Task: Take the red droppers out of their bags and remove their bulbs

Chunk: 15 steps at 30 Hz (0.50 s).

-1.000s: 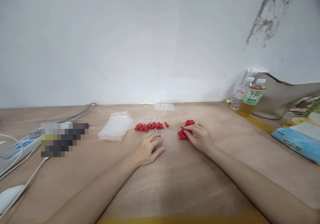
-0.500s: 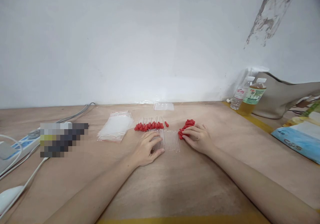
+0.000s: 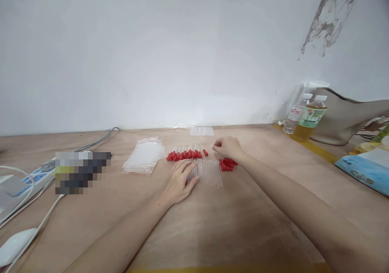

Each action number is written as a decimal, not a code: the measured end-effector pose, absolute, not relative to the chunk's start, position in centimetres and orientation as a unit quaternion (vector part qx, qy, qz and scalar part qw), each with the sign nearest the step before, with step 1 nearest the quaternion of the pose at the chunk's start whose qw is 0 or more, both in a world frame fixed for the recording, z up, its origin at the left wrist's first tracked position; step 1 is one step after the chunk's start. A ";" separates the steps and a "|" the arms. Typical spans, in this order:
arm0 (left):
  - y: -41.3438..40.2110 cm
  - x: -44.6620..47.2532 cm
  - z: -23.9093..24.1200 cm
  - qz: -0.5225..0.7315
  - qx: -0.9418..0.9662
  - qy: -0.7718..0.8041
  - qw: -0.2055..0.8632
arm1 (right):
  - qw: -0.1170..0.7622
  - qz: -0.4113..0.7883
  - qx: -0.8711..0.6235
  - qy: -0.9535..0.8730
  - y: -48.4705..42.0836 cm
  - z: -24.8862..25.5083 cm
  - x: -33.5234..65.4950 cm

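1. Right hand (image 3: 227, 146) on the move: since the earlier frame it has left the loose red caps (image 3: 228, 166) at right of centre and swung farther up the picture, its fingertips now pointing left toward a lone red cap (image 3: 206, 153).

2. Its fingers are curled inward; how tightly they close, and whether anything is pinched between them, cannot be told from this angle.

3. At centre, the left hand (image 3: 181, 181) lies half open over the left end of a row of clear tubes (image 3: 212, 173), fingers bent across them and thumb at their near side, steadying more than gripping.

4. Red-tipped tubes (image 3: 183, 155) lie side by side just above that hand on the worktop (image 3: 170, 240), with a stack of clear bags (image 3: 144, 156) to their left.

5. Good handling here would seem to call for light, even pressure from the left hand, since thin tubes could roll or cross, and for a right forearm kept high enough not to scatter the caps beneath.

6. Little else differs: the left hand keeps its place on the tubes, and the whole scene sits slightly farther right in the frame.
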<state>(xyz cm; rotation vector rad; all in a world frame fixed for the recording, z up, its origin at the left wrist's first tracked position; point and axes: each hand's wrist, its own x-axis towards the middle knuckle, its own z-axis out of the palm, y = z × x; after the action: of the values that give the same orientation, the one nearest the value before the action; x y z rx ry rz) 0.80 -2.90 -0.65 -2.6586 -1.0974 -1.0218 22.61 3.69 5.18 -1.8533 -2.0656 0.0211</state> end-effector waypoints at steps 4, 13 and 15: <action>-2.9 0.8 -0.7 -0.338 -0.866 -0.365 0.044 | 0.121 0.054 -0.699 -0.703 6.2 4.5 19.7; -2.9 0.6 -0.6 -0.337 -0.859 -0.382 0.047 | 0.094 0.117 -0.745 -0.650 8.5 4.6 18.4; -2.9 0.4 -0.6 -0.345 -0.852 -0.391 0.049 | 0.127 0.099 -0.735 -0.658 7.6 5.6 18.6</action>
<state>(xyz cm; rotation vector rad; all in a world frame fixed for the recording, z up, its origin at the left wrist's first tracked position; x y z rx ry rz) 0.45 -2.86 -0.64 -2.5961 -1.1908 -1.0516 18.62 7.62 5.61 -2.1398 -1.9164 0.2890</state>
